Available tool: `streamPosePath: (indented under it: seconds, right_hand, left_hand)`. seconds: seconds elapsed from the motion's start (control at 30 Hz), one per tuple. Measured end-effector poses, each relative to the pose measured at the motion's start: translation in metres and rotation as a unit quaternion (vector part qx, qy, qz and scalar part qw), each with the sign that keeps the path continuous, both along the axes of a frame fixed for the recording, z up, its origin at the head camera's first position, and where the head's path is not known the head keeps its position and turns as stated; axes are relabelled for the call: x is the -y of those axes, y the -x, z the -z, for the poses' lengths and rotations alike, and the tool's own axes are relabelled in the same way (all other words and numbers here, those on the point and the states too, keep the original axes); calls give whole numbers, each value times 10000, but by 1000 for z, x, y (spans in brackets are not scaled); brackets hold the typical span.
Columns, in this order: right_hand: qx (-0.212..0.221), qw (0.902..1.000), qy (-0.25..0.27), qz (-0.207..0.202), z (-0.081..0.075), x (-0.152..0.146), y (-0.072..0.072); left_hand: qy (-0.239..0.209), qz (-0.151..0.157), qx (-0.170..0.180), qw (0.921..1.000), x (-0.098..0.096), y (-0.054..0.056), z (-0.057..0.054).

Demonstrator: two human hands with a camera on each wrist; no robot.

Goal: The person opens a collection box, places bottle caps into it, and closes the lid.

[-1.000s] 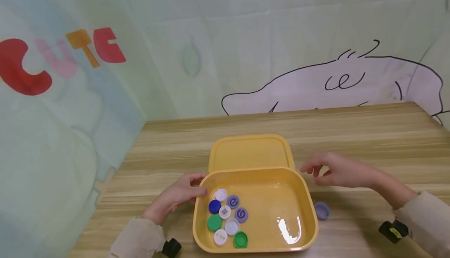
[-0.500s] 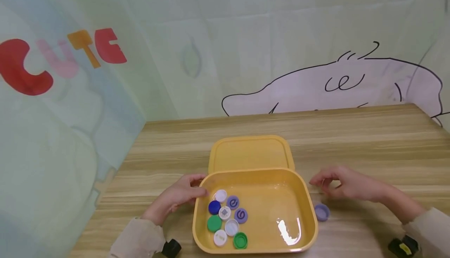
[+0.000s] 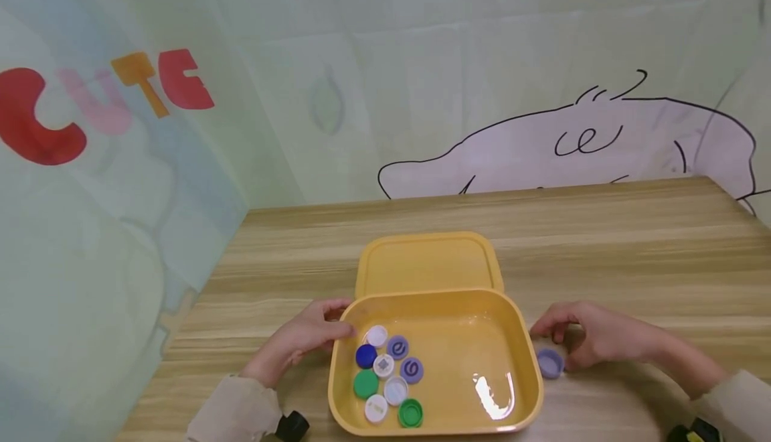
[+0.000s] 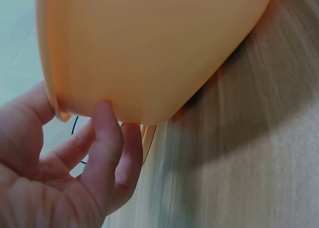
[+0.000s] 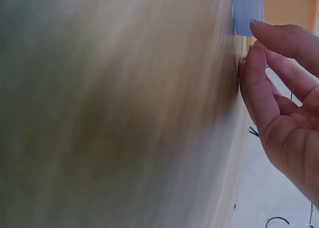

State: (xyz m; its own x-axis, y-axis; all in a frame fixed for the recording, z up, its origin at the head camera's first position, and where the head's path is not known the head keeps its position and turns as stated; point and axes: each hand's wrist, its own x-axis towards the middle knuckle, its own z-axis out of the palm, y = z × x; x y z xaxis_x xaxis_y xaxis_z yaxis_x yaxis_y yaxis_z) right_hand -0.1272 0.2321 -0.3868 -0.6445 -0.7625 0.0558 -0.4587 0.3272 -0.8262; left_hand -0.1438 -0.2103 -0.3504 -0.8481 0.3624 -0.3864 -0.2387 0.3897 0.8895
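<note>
On the wooden table stands a yellow plastic box [image 3: 464, 341] with several bottle caps in its left half: white, green, dark blue and purple. My left hand [image 3: 313, 328] grips its upper left corner. In the left wrist view the thumb goes over the rim and fingertips touch the outer wall of the box [image 4: 139, 49]. A loose purple bottle cap [image 3: 551, 363], hollow side up, lies just right of the box. Beside it is my right hand [image 3: 593, 331], thumb and fingers spread around the cap's edge. The right wrist view has the thumb tip right at the cap [image 5: 248, 14].
Behind the box lies a yellow lid [image 3: 430, 264], partly covered by the box's far rim. The wooden table [image 3: 632, 241] ends at a printed cloth backdrop [image 3: 409, 94] at the rear and left.
My right hand has come down from beside the box's far right corner to the loose purple bottle cap. The left hand stays on the box corner; the caps inside have not moved.
</note>
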Motion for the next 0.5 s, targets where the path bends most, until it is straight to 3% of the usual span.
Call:
streamPosePath:
  seconds: [0.5]
  right_hand:
    - [131,9993,236,-245,5,11,-3]
  left_hand:
    - [-23,39,-32,10000,-1,0,0]
